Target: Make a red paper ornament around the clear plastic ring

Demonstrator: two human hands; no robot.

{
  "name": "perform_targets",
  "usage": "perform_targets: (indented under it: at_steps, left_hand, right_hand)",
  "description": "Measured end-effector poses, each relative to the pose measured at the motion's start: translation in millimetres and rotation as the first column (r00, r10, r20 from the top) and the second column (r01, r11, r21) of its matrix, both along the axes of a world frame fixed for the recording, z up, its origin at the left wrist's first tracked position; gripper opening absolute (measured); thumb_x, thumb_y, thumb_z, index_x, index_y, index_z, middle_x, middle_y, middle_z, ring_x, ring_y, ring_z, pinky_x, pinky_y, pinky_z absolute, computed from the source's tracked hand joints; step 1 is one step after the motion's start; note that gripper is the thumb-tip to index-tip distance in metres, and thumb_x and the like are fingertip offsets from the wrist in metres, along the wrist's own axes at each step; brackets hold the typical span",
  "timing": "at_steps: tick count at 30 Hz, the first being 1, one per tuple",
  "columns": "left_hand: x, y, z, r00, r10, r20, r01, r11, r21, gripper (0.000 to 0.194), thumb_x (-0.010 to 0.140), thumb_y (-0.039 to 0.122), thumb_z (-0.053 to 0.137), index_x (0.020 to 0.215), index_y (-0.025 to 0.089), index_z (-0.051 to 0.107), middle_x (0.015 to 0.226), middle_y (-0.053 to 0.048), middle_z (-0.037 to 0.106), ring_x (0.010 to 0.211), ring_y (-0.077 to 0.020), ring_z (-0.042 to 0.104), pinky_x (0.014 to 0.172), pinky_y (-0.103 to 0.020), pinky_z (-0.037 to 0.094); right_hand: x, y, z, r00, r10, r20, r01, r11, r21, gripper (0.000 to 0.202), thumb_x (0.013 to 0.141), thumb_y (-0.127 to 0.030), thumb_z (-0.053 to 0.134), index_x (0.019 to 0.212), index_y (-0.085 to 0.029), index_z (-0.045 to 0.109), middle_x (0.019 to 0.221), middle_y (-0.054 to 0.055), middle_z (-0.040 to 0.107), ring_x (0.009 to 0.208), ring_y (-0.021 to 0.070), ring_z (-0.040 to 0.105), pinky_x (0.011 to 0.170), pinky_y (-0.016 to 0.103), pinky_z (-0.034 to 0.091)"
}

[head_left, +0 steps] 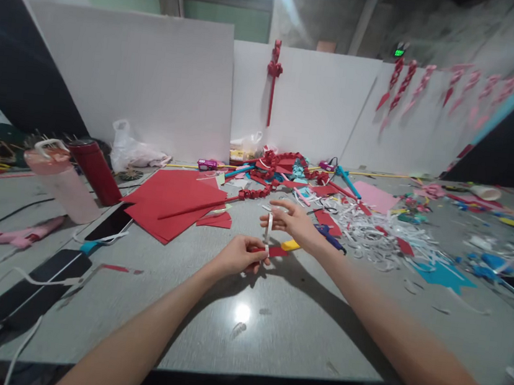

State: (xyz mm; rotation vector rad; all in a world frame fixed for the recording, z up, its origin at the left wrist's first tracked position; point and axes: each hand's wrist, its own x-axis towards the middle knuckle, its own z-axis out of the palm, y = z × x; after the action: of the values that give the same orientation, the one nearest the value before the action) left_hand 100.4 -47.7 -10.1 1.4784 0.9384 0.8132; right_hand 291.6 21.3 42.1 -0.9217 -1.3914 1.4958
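My left hand (243, 256) is closed, thumb against fingers, on the lower end of a narrow white strip (269, 228). A bit of red shows at those fingertips, too small to make out. The strip stands up from the pinch and bends at its top. My right hand (297, 224) is beside the strip's upper part, its fingers stretched and apart; whether they touch the strip is unclear. Just under the hands lies a small red paper piece (279, 252). A yellow-tipped glue gun (330, 238) with a dark blue body is partly hidden behind my right wrist.
Large red sheets (167, 200) lie left of centre, with a red braided piece (257, 194) reaching over them. White paper scraps (374, 232) heap on the right. At left are a pink bottle (63, 184), red flask (95, 169), pink glue gun (27, 233) and cabled black power bank (36, 287).
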Motion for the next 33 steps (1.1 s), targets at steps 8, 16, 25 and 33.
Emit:
perform_targets:
  at_steps: [8, 16, 25, 33]
  left_hand:
    - [-3.0, 8.7, -8.8, 0.97, 0.076, 0.232, -0.054, 0.994, -0.097, 0.035, 0.084, 0.044, 0.086, 0.083, 0.011, 0.074, 0.089, -0.014, 0.078, 0.05, -0.0054, 0.054, 0.047, -0.021, 0.037]
    - [-2.1, 9.5, -5.2, 0.904, 0.212, 0.372, -0.182, 0.977, -0.114, 0.037, 0.08, 0.043, 0.088, 0.087, 0.012, 0.07, 0.093, -0.014, 0.079, 0.054, -0.0073, 0.06, 0.049, -0.02, 0.04]
    - [-1.9, 13.4, -7.0, 0.882, 0.298, 0.365, -0.264, 0.954, -0.142, 0.039, 0.076, 0.04, 0.089, 0.091, 0.013, 0.065, 0.09, -0.012, 0.08, 0.053, -0.0089, 0.062, 0.047, -0.021, 0.043]
    - [-3.0, 13.5, -8.0, 0.878, 0.308, 0.367, -0.28, 0.951, -0.128, 0.04, 0.076, 0.04, 0.088, 0.093, 0.013, 0.064, 0.091, -0.013, 0.08, 0.053, -0.0088, 0.063, 0.048, -0.02, 0.045]
  right_hand:
    - [76.3, 37.4, 1.3, 0.413, -0.525, 0.744, 0.143, 0.844, 0.517, 0.031, 0.106, -0.037, 0.055, 0.097, -0.014, 0.073, 0.09, 0.018, 0.082, 0.085, 0.0278, 0.08, 0.076, 0.032, 0.058]
    - [126.5, 38.0, -27.0, -0.101, -0.297, 0.949, 0.092, 0.948, 0.306, 0.058, 0.098, -0.064, 0.063, 0.102, -0.008, 0.08, 0.106, 0.027, 0.079, 0.099, 0.0357, 0.078, 0.073, 0.033, 0.051]
    - [124.4, 35.1, -35.7, 0.006, -0.442, 0.897, 0.098, 0.893, 0.44, 0.025, 0.096, -0.033, 0.064, 0.099, -0.015, 0.081, 0.101, 0.018, 0.081, 0.09, 0.0306, 0.077, 0.07, 0.032, 0.049]
    - [127.6, 35.0, -33.4, 0.006, -0.647, 0.762, 0.266, 0.736, 0.623, 0.045, 0.103, -0.047, 0.059, 0.117, -0.006, 0.071, 0.105, 0.028, 0.078, 0.097, 0.0383, 0.077, 0.074, 0.037, 0.049]
